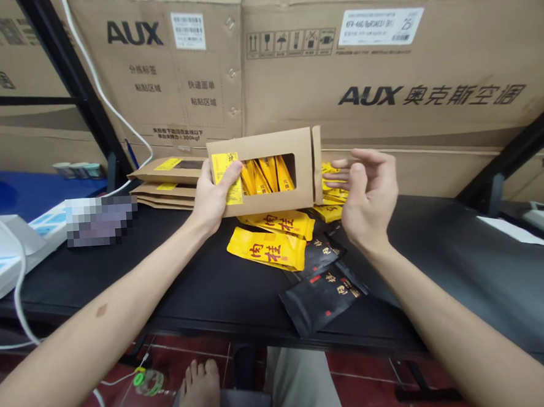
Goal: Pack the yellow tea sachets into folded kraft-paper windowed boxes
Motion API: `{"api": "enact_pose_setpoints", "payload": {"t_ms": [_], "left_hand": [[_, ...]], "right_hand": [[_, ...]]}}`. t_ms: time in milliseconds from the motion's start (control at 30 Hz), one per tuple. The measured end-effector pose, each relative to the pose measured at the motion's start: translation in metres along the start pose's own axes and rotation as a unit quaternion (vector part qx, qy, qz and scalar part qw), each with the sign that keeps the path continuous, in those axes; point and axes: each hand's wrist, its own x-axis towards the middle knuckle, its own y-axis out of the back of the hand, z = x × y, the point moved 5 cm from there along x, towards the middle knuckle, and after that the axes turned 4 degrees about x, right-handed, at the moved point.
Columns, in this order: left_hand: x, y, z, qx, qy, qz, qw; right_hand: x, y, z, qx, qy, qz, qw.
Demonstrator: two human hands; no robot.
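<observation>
My left hand point(216, 191) grips the left end of a brown kraft paper box point(259, 144), thumb on its yellow label point(228, 194). Through the box's window, several yellow sachets point(266, 174) show inside. Just right of the box's end flap point(317, 164), my right hand point(370, 194) is raised with fingers apart, holding nothing. Behind its fingers lie more yellow packets point(330, 212), partly hidden. Below the box, yellow sachets point(268, 248) with dark red characters lie on the black table. In front of them rest black sachets point(324, 295), overlapping one another.
More flat kraft boxes point(161, 195) are stacked behind my left hand. A white power strip point(39, 242) with cables sits at the left, beside a pixelated patch. Large AUX cartons point(387, 123) stand along the back. Black metal posts point(80, 86) frame the table. A bottle point(149, 383) is on the floor.
</observation>
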Motion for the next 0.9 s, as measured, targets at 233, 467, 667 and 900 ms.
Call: {"api": "enact_pose_setpoints", "payload": {"t_ms": [233,467,667,900], "left_hand": [[-0.002,0.001,0.006,0.022,-0.046,0.049,0.998],[-0.006,-0.005,0.009,0.030,-0.050,0.015,0.998],[-0.008,-0.007,0.009,0.021,-0.041,0.018,0.999],[-0.005,-0.015,0.015,-0.026,-0.011,-0.085,0.996]], "right_hand": [[-0.017,-0.018,-0.049,-0.034,0.180,-0.117,0.976],[-0.013,-0.021,-0.026,-0.058,0.074,-0.106,0.990],[-0.012,-0.023,-0.020,-0.023,-0.052,-0.135,0.989],[-0.002,-0.010,-0.022,-0.020,-0.044,-0.032,0.998]]}}
